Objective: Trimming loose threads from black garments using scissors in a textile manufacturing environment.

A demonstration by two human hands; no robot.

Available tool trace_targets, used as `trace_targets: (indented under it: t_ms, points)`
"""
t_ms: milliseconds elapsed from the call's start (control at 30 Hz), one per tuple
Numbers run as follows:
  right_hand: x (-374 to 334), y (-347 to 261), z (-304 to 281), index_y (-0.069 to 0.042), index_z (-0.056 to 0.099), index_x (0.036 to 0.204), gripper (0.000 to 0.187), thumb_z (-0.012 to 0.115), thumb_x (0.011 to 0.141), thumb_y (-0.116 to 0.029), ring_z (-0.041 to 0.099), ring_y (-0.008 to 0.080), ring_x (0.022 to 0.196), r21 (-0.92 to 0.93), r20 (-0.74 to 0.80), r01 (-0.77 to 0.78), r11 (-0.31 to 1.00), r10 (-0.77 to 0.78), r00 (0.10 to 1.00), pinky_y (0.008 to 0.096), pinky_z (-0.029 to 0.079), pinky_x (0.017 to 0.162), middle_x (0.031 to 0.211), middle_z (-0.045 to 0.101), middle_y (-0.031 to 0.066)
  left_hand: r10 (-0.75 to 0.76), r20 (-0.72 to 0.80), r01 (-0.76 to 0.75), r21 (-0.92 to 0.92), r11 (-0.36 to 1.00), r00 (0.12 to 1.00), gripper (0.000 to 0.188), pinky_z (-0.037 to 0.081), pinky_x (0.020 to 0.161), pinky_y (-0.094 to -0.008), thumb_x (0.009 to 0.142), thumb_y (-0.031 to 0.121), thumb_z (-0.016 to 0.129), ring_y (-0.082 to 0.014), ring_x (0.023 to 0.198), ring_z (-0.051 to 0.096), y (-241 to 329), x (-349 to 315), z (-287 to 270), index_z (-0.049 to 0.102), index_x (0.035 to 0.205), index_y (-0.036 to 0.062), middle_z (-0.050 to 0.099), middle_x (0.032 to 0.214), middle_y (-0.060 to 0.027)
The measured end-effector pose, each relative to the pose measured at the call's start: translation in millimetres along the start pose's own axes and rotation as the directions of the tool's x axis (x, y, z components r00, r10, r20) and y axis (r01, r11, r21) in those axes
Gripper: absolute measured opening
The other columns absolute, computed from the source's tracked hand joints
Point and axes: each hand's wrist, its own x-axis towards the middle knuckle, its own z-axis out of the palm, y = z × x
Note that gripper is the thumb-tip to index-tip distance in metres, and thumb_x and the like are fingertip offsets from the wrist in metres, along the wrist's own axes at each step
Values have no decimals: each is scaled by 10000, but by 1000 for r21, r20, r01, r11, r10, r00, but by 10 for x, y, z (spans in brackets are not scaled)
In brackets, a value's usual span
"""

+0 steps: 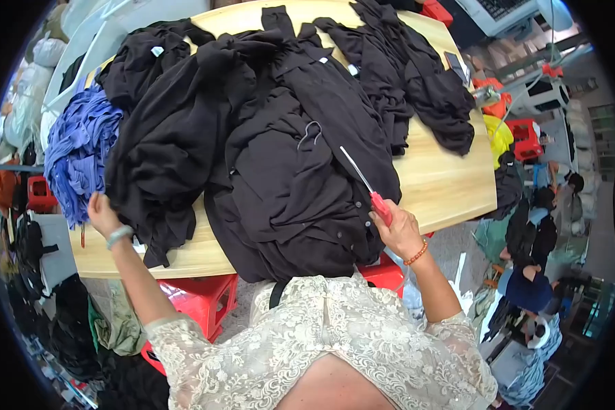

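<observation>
In my right hand (401, 232) is a red-handled tool (381, 208) with a long, slim metal shaft pointing up and left. It hovers over a black garment (301, 184) with buttons near its lower right edge, spread across the table's front. A thin pale loop of cord (309, 135) lies on that garment. At the far left, my left hand (104, 217) has its fingers closed at the border between a heaped black garment (174, 137) and a pile of blue cloth (82, 150). Whatever its fingertips hold is hidden.
More black garments (424, 82) cover the back of the wooden table (451, 181). Below its front edge stands a red plastic stool (201, 294). A pale plastic bin (116, 34) is at the back left. Other people (536, 212) are at the right.
</observation>
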Motion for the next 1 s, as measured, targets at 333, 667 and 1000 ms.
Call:
trace_targets:
  t_ms: [333,667,1000]
  points:
    - [-148,117,40,-43,596,968,216,643,849,-218,603,400,806,-21,-16,-60,998,59,998,477,479,709,801,631,203,424,824,-713,-36,700,375,322,430,693,-367,631,182,804,-288,798,548,1026,-3598,1011,598,851,66,576,812,-76]
    - [-350,175,104,-58,609,973,217,646,837,-224,600,382,815,-14,27,-40,999,40,999,475,479,722,815,633,185,-524,852,993,70,95,-10,373,556,745,-315,929,349,572,-235,845,666,830,-4027,1157,596,1064,2,663,1025,-174]
    - [-213,645,57,14,632,855,339,612,874,-324,610,422,784,14,-245,-281,960,276,930,469,488,703,775,625,247,-502,838,882,57,468,212,167,541,614,-277,909,159,606,-188,687,663,868,-3738,1078,647,847,10,685,870,-159]
